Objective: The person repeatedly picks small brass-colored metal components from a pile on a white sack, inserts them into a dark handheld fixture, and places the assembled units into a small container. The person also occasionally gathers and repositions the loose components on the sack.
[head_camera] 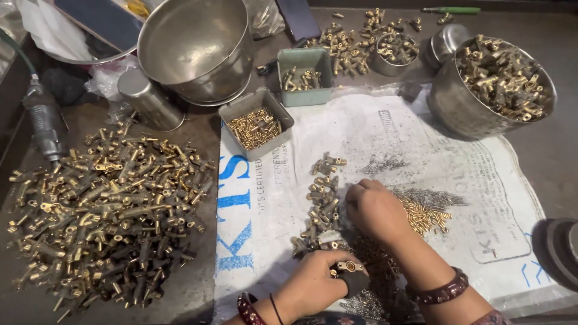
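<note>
**Q:** Left hand?

**A:** My left hand (316, 283) is low at the sheet's near edge, fingers closed around a brass fitting (349, 266) with a dark body. Round brass end faces up.

**Q:** Right hand?

**A:** My right hand (376, 210) lies knuckles up on the white sheet (421, 162), fingertips curled down by the row of fittings (322, 201). Whether it's pinching anything, I can't tell; the fingertips are hidden.

**Q:** What's around them?

**A:** The row runs from mid-sheet down toward my left hand. Just right of my right hand: small brass pins (427, 216) in a heap, with thin springs (436, 195) above them. More springs (382, 164) sit higher on the sheet.

**Q:** Rest of the table?

**A:** Big pile of brass parts (108, 210) on the left, off the sheet. Grey tray (232, 114) of small brass bits at the sheet's top left corner; green tray (307, 60) behind it. Steel bowl (457, 108) full of fittings at right. Empty steel pot (198, 48) top centre, with a steel cup (147, 96) lying on its side by it. Small bowl (391, 51) of parts at the back.
</note>
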